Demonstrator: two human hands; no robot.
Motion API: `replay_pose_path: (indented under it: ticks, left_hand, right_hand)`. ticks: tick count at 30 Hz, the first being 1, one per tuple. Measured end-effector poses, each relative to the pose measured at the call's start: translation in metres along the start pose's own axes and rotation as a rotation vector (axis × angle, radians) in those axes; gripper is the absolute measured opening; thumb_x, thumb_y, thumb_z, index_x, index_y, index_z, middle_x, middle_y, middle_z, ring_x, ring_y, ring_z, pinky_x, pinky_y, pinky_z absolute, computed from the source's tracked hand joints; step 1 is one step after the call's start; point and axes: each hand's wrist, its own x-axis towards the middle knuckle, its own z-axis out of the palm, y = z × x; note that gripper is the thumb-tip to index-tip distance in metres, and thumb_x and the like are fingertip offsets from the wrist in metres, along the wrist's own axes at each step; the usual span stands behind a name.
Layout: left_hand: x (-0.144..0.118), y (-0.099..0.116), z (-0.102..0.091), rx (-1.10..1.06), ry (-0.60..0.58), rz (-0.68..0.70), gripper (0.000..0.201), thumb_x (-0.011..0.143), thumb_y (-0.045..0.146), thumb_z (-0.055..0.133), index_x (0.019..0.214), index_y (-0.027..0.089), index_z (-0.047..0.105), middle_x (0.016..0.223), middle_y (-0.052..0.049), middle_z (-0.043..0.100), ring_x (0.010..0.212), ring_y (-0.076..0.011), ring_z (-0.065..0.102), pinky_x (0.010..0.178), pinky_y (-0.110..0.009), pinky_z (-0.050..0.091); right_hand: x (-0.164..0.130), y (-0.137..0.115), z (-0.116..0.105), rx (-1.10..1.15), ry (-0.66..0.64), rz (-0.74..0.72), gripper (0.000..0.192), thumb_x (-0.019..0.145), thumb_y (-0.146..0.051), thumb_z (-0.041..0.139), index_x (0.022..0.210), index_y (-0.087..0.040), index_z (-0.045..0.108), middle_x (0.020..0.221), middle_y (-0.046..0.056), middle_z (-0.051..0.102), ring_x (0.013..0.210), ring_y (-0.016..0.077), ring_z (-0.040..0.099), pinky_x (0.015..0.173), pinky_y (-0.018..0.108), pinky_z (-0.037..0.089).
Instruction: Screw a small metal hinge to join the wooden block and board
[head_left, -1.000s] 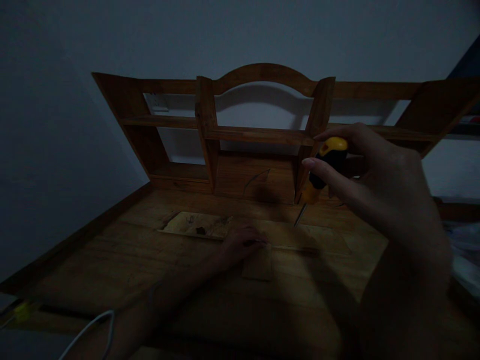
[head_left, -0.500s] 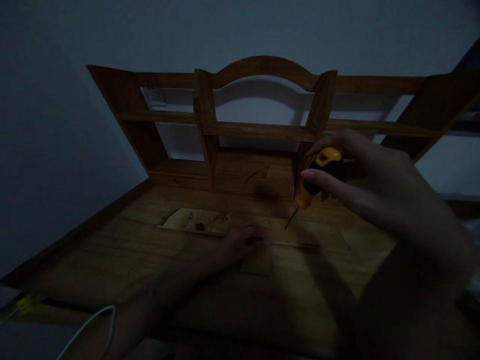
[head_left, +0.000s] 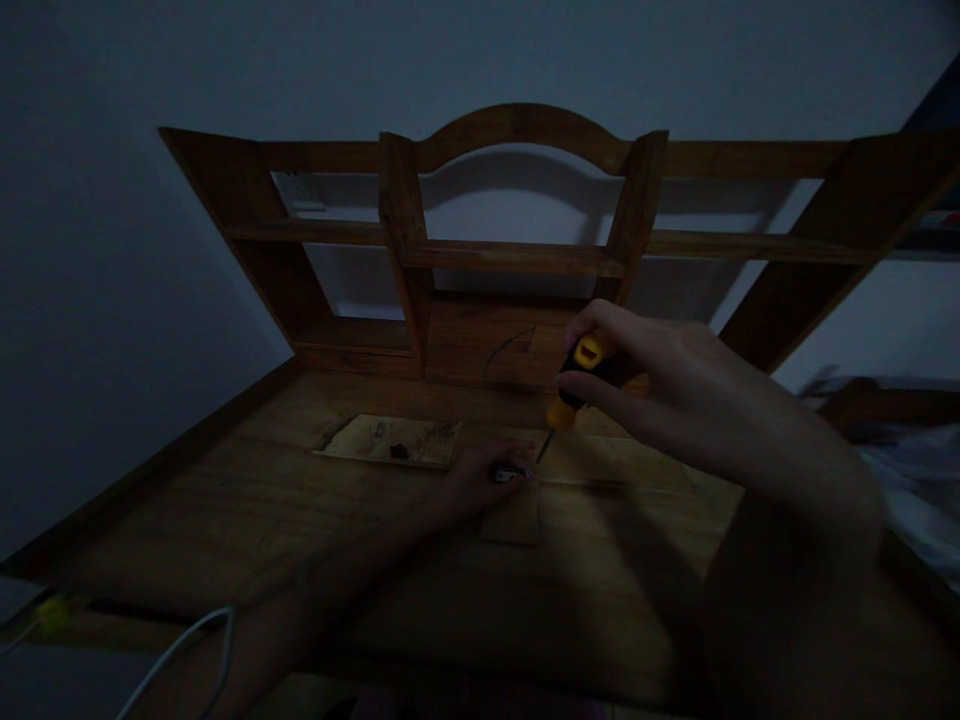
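Note:
My right hand (head_left: 645, 375) is closed round the handle of a yellow and black screwdriver (head_left: 564, 400). The screwdriver tilts down to the left, and its thin shaft ends beside the fingertips of my left hand (head_left: 480, 475). Whether the tip touches anything cannot be made out. My left hand rests low over the desk, its fingers pinched at a small dark piece with a metallic glint (head_left: 508, 473), too dim to name. Under and beside it lies a short wooden board (head_left: 510, 525). A long wooden strip (head_left: 622, 463) runs off to the right.
A pale, rough-faced wood piece (head_left: 390, 440) with a dark spot lies left of my left hand. The wooden desk (head_left: 247, 490) backs onto a shelf unit (head_left: 517, 257). A white cable (head_left: 180, 640) crosses at lower left. The scene is dim.
My right hand has moved left and slightly down with the screwdriver, bringing its tip to my left fingertips. My left hand stays in nearly the same place.

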Motion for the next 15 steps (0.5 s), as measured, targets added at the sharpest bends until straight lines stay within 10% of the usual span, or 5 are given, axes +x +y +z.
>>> replay_pose_path:
  ticks: [15]
  left_hand:
    - [0.001, 0.008, -0.004, 0.092, -0.038, 0.013, 0.020, 0.091, 0.027, 0.069, 0.109, 0.018, 0.075, 0.111, -0.008, 0.073, 0.101, -0.0200, 0.069, 0.092, -0.033, 0.055]
  right_hand:
    - [0.010, 0.001, 0.016, 0.035, -0.024, -0.037, 0.014, 0.091, -0.030, 0.067, 0.104, -0.027, 0.063, 0.095, 0.000, 0.075, 0.081, 0.0214, 0.071, 0.067, 0.030, 0.047]
